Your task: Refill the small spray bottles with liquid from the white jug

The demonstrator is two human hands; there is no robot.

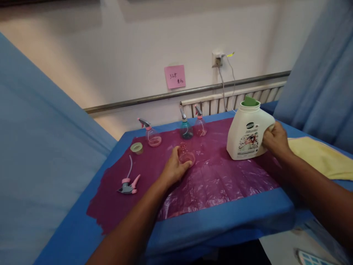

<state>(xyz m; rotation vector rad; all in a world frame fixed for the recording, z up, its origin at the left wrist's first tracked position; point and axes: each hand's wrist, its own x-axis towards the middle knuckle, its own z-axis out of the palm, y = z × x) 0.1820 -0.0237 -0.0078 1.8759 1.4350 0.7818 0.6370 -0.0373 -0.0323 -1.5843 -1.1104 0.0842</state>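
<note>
My left hand is wrapped round a small clear bottle with no top, which stands on the purple plastic sheet and holds a little pinkish liquid. My right hand grips the handle side of a large white detergent jug with a green open spout, standing upright on the sheet. A detached pink and grey spray head with its tube lies to the left of my left hand. A pale green cap sits behind it.
Three spray bottles stand at the back of the sheet: a pink one, a blue one and another pink one. A yellow cloth lies at the right. The blue-covered table ends near me; a radiator and wall lie behind.
</note>
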